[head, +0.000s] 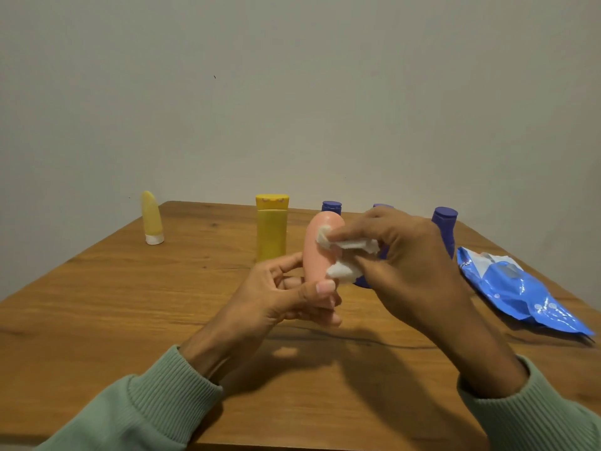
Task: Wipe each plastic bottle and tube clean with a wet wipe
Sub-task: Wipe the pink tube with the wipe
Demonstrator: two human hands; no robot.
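Gripping the lower end of a pink tube [320, 252] between thumb and curled fingers, the left hand [286, 297] held it upright above the wooden table [130, 304], in front of the person. The right hand [403, 255] was at the tube's right side, its fingers curled round a crumpled white wet wipe [344, 272] and pressing it against the tube's upper part. Just behind the left hand stood a yellow bottle [271, 232]. Well apart to the left, a pale yellow tube [152, 219] stood on its white cap. A blue bottle [445, 222] stood beyond the right hand, partly hidden by it, and two more blue caps [331, 207] showed behind tube and knuckles. A blue wipes pack [517, 288] lay flat at the table's right edge
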